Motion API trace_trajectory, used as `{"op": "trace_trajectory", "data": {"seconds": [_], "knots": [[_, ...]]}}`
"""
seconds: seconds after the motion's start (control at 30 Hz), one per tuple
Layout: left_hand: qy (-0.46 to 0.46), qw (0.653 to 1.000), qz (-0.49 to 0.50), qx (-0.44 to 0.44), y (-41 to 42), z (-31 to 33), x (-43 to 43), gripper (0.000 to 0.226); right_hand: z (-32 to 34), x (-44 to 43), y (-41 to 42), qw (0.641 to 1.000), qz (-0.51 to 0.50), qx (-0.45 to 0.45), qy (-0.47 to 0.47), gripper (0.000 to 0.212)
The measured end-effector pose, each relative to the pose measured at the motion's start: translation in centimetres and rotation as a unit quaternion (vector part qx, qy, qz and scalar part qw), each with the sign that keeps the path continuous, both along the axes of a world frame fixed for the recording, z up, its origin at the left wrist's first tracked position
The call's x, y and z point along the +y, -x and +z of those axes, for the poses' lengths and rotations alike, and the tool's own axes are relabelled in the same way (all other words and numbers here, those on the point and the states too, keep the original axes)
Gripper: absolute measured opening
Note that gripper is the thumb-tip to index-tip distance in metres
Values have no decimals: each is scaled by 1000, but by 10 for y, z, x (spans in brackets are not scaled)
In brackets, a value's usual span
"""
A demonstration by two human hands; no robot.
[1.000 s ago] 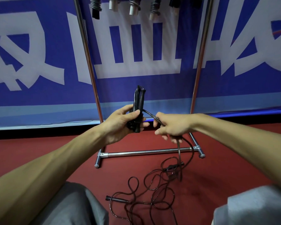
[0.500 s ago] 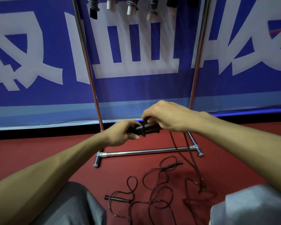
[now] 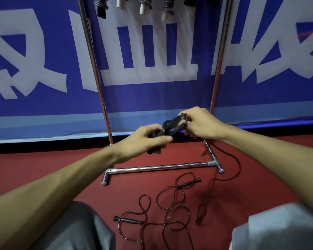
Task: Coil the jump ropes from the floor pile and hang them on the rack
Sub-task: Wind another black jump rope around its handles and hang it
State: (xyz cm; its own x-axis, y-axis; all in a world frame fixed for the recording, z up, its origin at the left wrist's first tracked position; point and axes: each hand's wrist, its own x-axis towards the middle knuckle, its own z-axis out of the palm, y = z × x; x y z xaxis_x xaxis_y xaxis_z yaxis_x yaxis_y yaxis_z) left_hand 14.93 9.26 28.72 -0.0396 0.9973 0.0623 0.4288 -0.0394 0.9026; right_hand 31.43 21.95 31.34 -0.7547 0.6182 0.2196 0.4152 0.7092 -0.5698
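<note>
The rack carries several coiled ropes at twelve o'clock, a loose rope sprawls on the floor at six, and the left hand grips a half-wound rope whose cord the right hand pinches, seemingly leaving two to hang.

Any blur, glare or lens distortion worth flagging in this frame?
Head view: the held rope between left hand and right hand is motion-smeared, its trailing cord a faint streak; the floor rope is sharp. Head view: the wide lens splays the rack poles; its base bar glints.
</note>
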Motion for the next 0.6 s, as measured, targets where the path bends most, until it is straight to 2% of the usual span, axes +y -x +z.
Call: {"op": "trace_trajectory", "data": {"seconds": [0.1,0.27,0.3,0.37,0.43,0.5,0.57,0.6], "knots": [[-16,992,61,-108,3,4,2,11,0,-6,4,999,9,-8,35,24],[-3,954,151,-257,12,6,8,14,-8,-18,20,986,59,-99,120,16],[9,945,164,-284,15,5,9,14,-9,-19,22,982,66,-134,114,15],[26,922,183,-341,22,4,9,13,-9,-20,22,972,69,-223,39,16],[34,917,192,-348,31,1,8,13,-11,-21,21,961,78,-264,25,14],[43,926,197,-319,39,-2,7,13,-11,-23,21,962,102,-249,43,11],[43,939,210,-270,44,-6,6,9,-7,-28,26,961,121,-247,-16,10],[39,951,214,-218,45,-9,6,7,-6,-31,30,958,136,-247,-56,12]]}}
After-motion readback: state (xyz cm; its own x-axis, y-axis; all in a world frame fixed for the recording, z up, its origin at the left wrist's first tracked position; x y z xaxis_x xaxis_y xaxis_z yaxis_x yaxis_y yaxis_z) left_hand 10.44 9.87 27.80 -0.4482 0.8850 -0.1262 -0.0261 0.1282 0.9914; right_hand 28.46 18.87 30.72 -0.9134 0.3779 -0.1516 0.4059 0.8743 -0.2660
